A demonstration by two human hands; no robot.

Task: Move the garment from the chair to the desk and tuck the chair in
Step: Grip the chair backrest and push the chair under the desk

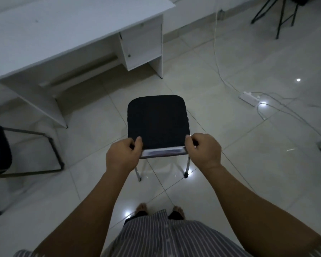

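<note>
both hands [123, 154] [204, 150] gripping chair [157, 121] (black seat)

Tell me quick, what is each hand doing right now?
Left hand: closed, grip on the left end of the chair backrest's top edge.
Right hand: closed, grip on the right end of the same backrest edge.

We see the chair [157, 121] at centre frame with a matt black cloth seat and shiny metal legs. The desk [63, 32] at upper left looks like smooth white laminate, matt. The floor [248, 164] tiles are glossy, throwing back bright spots. At bottom centre, the striped shirt [165, 238] reads as soft woven cloth.
</note>
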